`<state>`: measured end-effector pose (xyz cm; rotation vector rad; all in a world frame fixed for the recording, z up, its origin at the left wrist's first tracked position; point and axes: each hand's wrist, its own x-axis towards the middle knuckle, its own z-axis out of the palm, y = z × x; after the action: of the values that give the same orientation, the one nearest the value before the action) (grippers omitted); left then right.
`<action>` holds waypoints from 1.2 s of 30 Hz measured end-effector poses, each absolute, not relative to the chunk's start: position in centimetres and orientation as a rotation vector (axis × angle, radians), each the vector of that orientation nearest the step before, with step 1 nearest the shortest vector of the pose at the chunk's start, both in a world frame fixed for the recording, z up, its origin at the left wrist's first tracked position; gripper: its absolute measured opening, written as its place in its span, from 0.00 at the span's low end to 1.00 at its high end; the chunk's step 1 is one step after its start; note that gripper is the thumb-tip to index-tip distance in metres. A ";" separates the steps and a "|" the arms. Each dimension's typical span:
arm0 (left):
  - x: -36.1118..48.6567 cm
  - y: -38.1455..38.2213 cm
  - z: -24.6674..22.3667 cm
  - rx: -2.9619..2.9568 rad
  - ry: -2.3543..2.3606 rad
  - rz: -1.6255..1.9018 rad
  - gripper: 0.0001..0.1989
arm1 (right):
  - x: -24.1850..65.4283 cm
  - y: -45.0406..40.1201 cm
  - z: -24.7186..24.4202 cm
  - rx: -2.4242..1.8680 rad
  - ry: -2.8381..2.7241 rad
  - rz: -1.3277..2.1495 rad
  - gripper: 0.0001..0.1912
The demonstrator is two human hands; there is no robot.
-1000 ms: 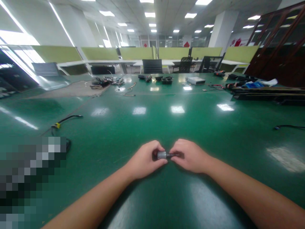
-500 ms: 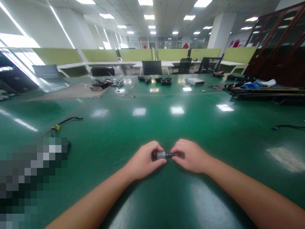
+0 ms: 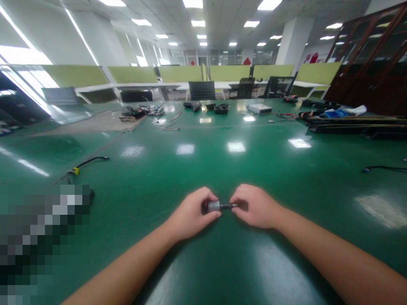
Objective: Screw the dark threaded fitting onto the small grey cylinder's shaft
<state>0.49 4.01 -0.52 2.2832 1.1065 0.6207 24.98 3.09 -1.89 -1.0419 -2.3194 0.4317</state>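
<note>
Office behind, row of green partitions (image 3: 133, 73) at 12 o'clock, ceiling lights mirrored in the green tabletop (image 3: 203, 169). Loose cable with a yellow band (image 3: 76, 170) at about 10 o'clock from the hands; dark cable (image 3: 386, 168) between 2 and 3; pale flat box (image 3: 260, 109) at 1, toward the far edge.

Small grey-and-black piece (image 3: 214, 206) near the table's close side, lying along the 9-to-3 line between the hands. Left hand (image 3: 193, 214) curled round the thick grey end, thumb and finger either side. Right hand (image 3: 257, 206) pinching the thin end; exact contact partly hidden.

Changed over the last second: right fingertips slid toward 3 o'clock, left barely moved. More dark shaft (image 3: 226, 206) now bare between them. Reads as a lengthwise drawing apart, left anchoring. One part or two: cannot tell.
</note>
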 end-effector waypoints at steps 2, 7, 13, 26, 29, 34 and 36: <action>0.5 4.0 -0.5 2.286 1.102 0.629 0.10 | 25.0 3.1 -1.9 -1.047 -2.318 0.429 0.04; 0.4 4.1 -0.5 2.305 1.103 0.639 0.10 | 25.2 3.1 -2.0 -1.061 -2.315 0.426 0.04; 0.4 4.1 -0.5 2.303 1.096 0.650 0.10 | 25.5 3.2 -2.0 -1.073 -2.315 0.414 0.04; 0.3 4.1 -0.7 2.293 1.099 0.628 0.10 | 26.5 3.6 -1.7 -1.126 -2.340 0.446 0.05; 0.2 4.1 -0.7 2.294 1.090 0.640 0.11 | 26.9 4.0 -1.8 -1.223 -2.300 0.351 0.05; 0.3 4.1 -0.6 2.285 1.098 0.640 0.11 | 27.3 4.2 -1.8 -1.190 -2.298 0.395 0.06; 0.3 4.0 -0.6 2.282 1.097 0.637 0.11 | 27.2 4.0 -1.7 -1.160 -2.307 0.431 0.06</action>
<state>0.26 4.05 -0.57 2.2817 1.0965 0.6370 27.24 4.01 -1.70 -1.1595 -2.3067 0.4310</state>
